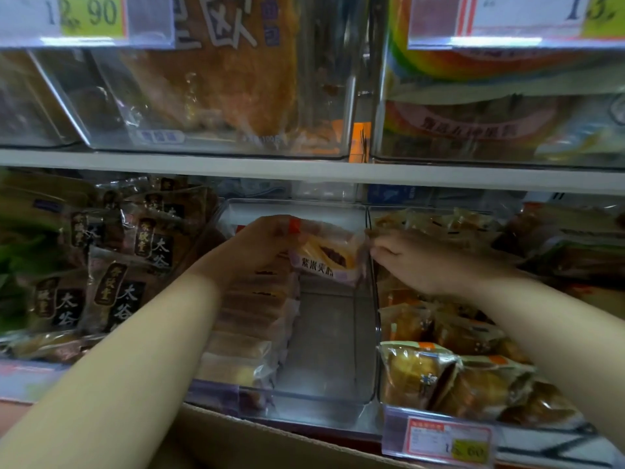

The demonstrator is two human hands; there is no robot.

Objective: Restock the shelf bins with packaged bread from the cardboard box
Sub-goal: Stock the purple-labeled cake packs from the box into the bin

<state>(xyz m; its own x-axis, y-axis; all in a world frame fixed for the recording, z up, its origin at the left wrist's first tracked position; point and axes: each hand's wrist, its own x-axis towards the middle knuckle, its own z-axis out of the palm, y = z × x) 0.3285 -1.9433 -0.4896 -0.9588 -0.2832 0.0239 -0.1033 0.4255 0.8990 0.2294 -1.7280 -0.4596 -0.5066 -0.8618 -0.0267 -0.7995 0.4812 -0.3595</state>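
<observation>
A packaged bread (329, 253) with a purple label hangs over the back of a clear shelf bin (324, 336). My left hand (262, 243) grips its left top edge. My right hand (402, 260) pinches its right edge by the bin's divider. A row of similar bread packs (250, 319) fills the bin's left side, and its right side is bare. A cardboard box (270, 445) edge shows at the bottom, its inside hidden.
Dark-labelled bread bags (118, 265) fill the bin to the left. Golden bread packs (449, 370) fill the bin to the right, above a price tag (446, 438). A white shelf board (304, 169) runs overhead with more clear bins (220, 96) above it.
</observation>
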